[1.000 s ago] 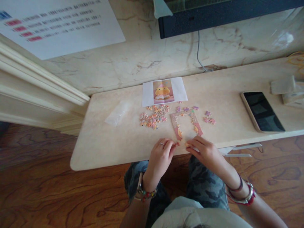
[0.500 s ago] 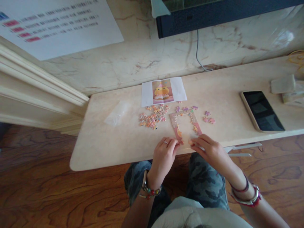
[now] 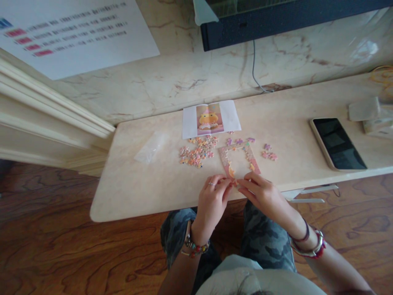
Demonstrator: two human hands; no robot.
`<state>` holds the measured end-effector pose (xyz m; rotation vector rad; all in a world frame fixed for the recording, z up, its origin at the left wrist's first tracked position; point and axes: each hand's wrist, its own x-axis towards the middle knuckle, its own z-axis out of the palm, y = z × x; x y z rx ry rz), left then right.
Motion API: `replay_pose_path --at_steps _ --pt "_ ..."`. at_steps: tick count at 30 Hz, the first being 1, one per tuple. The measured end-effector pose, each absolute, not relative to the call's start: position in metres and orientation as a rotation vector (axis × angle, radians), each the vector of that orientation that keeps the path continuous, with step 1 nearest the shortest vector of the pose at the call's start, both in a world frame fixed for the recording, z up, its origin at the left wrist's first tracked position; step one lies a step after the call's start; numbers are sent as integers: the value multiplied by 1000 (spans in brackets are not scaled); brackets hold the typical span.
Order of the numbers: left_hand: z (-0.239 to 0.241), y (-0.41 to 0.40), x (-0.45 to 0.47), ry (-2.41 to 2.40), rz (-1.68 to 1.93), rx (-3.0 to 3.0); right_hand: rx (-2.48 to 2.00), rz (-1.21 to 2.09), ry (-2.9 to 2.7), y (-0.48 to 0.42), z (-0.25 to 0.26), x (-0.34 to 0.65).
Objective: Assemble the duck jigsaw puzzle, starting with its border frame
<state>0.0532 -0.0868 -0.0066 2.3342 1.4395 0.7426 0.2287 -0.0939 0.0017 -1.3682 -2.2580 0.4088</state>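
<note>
My left hand (image 3: 213,200) and my right hand (image 3: 260,195) meet at the near edge of the marble table (image 3: 147,192), fingertips pressed together over the bottom of a partly built puzzle frame (image 3: 238,157). Both hands have curled fingers pinching at small puzzle pieces there; what exactly each holds is too small to name. A heap of loose pink and orange puzzle pieces (image 3: 198,150) lies left of the frame, and a few more pieces (image 3: 269,153) lie to its right. A reference picture (image 3: 210,119) of a yellow figure lies behind the frame.
A clear plastic bag (image 3: 151,147) lies on the table's left part. A phone (image 3: 337,143) with a dark screen rests at the right, with small boxes (image 3: 365,110) beyond it. A dark speaker bar (image 3: 276,20) and a cable (image 3: 256,67) sit at the marble wall. Wooden floor lies below.
Both hands have moved slightly up toward the frame's bottom edge and come closer together until their fingertips meet.
</note>
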Motion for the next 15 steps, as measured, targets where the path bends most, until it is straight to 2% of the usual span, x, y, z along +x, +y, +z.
replay_pose_path --at_steps 15 --pt "-8 -86 52 1395 742 2333 -1356 464 -2263 -86 -4 222"
